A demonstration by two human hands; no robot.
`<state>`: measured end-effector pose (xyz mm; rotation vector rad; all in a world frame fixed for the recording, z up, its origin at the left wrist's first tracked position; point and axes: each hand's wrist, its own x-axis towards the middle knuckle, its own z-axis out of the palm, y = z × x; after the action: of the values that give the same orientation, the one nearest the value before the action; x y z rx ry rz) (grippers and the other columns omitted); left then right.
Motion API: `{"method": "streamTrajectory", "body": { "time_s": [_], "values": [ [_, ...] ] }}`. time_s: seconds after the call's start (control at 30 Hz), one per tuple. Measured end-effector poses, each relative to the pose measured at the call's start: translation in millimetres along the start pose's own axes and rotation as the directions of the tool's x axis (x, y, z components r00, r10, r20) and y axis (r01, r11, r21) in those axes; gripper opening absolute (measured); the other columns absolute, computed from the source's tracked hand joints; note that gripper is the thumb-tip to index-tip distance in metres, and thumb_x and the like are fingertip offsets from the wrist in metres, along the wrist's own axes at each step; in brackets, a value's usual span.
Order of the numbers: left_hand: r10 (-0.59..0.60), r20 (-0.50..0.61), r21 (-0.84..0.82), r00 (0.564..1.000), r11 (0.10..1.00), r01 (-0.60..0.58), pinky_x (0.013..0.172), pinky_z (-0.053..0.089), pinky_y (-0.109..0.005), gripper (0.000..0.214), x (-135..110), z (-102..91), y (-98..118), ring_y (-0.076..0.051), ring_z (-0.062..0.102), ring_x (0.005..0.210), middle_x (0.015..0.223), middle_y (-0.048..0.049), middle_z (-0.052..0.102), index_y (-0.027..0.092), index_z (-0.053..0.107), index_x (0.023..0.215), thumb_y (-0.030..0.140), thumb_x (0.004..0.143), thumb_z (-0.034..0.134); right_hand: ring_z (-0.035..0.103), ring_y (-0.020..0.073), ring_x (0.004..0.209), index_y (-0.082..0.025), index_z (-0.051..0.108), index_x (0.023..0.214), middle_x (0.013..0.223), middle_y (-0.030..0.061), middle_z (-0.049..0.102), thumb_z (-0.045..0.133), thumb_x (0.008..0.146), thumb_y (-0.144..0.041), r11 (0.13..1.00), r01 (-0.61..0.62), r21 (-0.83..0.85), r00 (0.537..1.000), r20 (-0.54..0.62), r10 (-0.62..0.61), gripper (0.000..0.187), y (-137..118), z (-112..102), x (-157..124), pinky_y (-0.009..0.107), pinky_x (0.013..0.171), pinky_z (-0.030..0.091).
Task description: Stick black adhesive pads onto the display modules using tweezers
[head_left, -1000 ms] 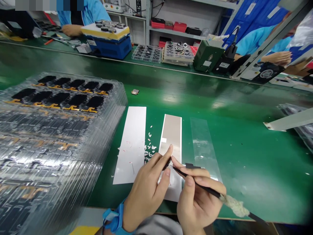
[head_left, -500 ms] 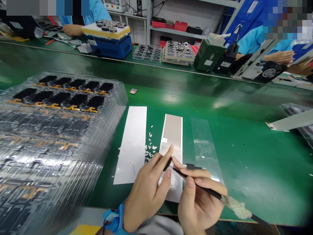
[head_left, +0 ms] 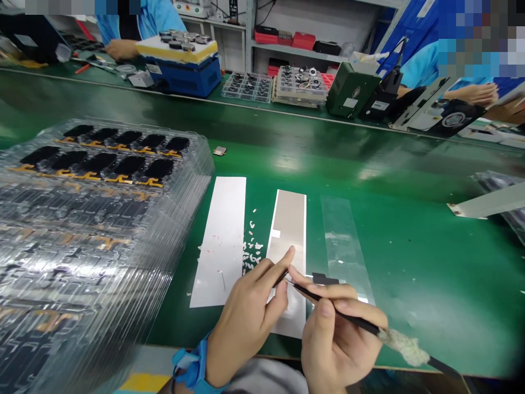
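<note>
My left hand (head_left: 252,306) is closed on a small dark flat piece (head_left: 281,278), pinched at the fingertips; most of it is hidden. In my right hand (head_left: 344,339) is a pair of black tweezers (head_left: 365,326), its rear part wrapped in pale, crumpled tape (head_left: 404,346). The tip meets the edge of the small piece, between both hands' fingers. Beneath my hands lies a strip with a grey-beige face and white borders (head_left: 290,210). A white sheet (head_left: 225,219) is to the left, with white scraps (head_left: 252,257) scattered between the two.
Stacked clear trays (head_left: 192,158) with black screens (head_left: 100,163) fill the left side. A transparent film strip (head_left: 340,230) and a black tab (head_left: 324,279) are on the right. One small part (head_left: 220,151) lies farther back. Two people in blue sit across the bench.
My right hand and the tweezers have shifted slightly right and down. The left fingers have moved a little around the small dark piece, which is still held.
</note>
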<state>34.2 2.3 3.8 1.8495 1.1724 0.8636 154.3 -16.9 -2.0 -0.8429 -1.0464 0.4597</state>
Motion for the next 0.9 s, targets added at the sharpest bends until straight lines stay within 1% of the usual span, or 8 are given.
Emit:
{"method": "streamTrajectory", "body": {
  "time_s": [0.13, 0.27, 0.43, 0.53, 0.63, 0.73, 0.9],
  "values": [
    [0.010, -0.011, 0.034, 1.000, 0.999, -0.010, 0.062, 0.045, -0.028, 0.058, 0.8, 1.1, -0.2, -0.017, 0.054, 0.071, 0.092, -0.0028, 0.059, 0.031, 0.031, 0.156, 0.016, 0.101, 0.037, 0.075, 0.0177, 0.085, -0.019, 0.051, 0.101, 0.088, 0.0032, 0.068, 0.055, 0.091, 0.002, 0.999, 0.016, -0.035, 0.999, 0.045, -0.014, 0.024, 0.6, -0.8, -1.9, 0.041, 0.076, 0.069],
    [0.012, -0.022, 0.050, 1.000, 0.999, -0.011, 0.059, 0.043, -0.027, 0.059, 0.7, 1.6, -0.2, -0.016, 0.052, 0.067, 0.089, -0.0019, 0.057, 0.032, 0.032, 0.156, 0.015, 0.100, 0.037, 0.076, 0.0198, 0.093, -0.018, 0.049, 0.102, 0.090, 0.0040, 0.068, 0.055, 0.089, 0.006, 0.998, 0.048, -0.050, 0.995, 0.087, -0.044, 0.028, 1.3, -1.9, -2.5, 0.043, 0.082, 0.069],
    [0.004, -0.018, 0.057, 1.000, 0.998, -0.003, 0.060, 0.045, -0.027, 0.057, 0.9, 1.6, -0.8, -0.016, 0.052, 0.066, 0.088, -0.0019, 0.056, 0.031, 0.032, 0.156, 0.017, 0.100, 0.037, 0.075, 0.0166, 0.094, -0.017, 0.050, 0.101, 0.091, 0.0027, 0.067, 0.053, 0.087, 0.010, 0.996, 0.062, -0.063, 0.995, 0.083, -0.057, 0.031, 1.7, -1.0, -1.1, 0.035, 0.084, 0.068],
    [-0.007, -0.009, 0.056, 1.000, 0.998, 0.007, 0.061, 0.046, -0.028, 0.057, 1.2, 1.4, -0.7, -0.016, 0.053, 0.068, 0.090, -0.0024, 0.056, 0.030, 0.032, 0.156, 0.017, 0.101, 0.037, 0.075, 0.0156, 0.091, -0.017, 0.052, 0.100, 0.088, 0.0017, 0.067, 0.053, 0.086, 0.010, 0.996, 0.065, -0.054, 0.995, 0.078, -0.061, 0.031, 1.9, 1.3, 0.3, 0.034, 0.083, 0.068],
    [-0.010, -0.004, 0.058, 1.000, 0.998, 0.010, 0.065, 0.049, -0.029, 0.056, 1.6, 0.9, -0.1, -0.017, 0.054, 0.069, 0.090, -0.0024, 0.057, 0.029, 0.034, 0.156, 0.018, 0.101, 0.037, 0.074, 0.0145, 0.088, -0.018, 0.052, 0.100, 0.089, 0.0021, 0.068, 0.053, 0.086, 0.010, 0.998, 0.049, -0.050, 0.998, 0.044, -0.047, 0.031, 1.9, 3.2, 1.9, 0.031, 0.081, 0.068],
    [-0.004, -0.006, 0.054, 1.000, 0.999, 0.004, 0.069, 0.050, -0.029, 0.054, 1.7, 0.6, 0.2, -0.017, 0.054, 0.069, 0.089, -0.0023, 0.057, 0.028, 0.036, 0.154, 0.018, 0.102, 0.037, 0.074, 0.0153, 0.091, -0.018, 0.051, 0.102, 0.090, 0.0031, 0.068, 0.052, 0.087, 0.009, 0.998, 0.026, -0.048, 0.999, 0.046, -0.024, 0.031, 1.7, 3.0, 2.7, 0.032, 0.082, 0.067],
    [-0.008, -0.002, 0.055, 1.000, 0.998, 0.008, 0.068, 0.049, -0.030, 0.053, 2.6, 1.8, -2.3, -0.018, 0.057, 0.072, 0.092, -0.0037, 0.059, 0.027, 0.039, 0.153, 0.018, 0.101, 0.037, 0.074, 0.0168, 0.090, -0.020, 0.051, 0.102, 0.089, 0.0021, 0.068, 0.051, 0.088, 0.007, 0.999, 0.012, -0.043, 0.998, 0.066, -0.009, 0.030, 2.1, 2.4, -1.8, 0.036, 0.083, 0.067]
  ]
}}
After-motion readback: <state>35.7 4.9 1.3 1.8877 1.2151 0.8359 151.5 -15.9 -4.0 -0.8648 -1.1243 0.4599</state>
